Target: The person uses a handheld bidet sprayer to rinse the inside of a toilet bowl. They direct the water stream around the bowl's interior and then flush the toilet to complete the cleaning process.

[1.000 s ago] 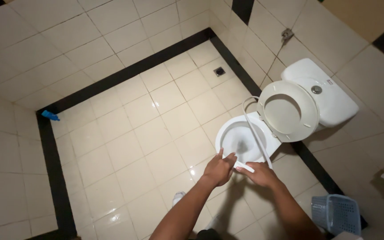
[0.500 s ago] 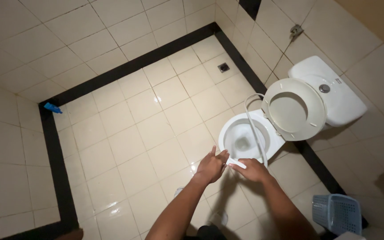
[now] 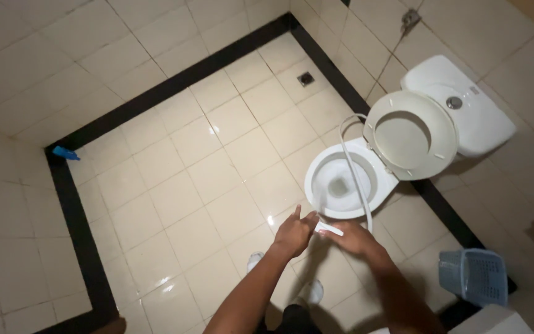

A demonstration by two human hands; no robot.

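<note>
dim warm light | glare on floor tiles | edges bent, soft
</note>
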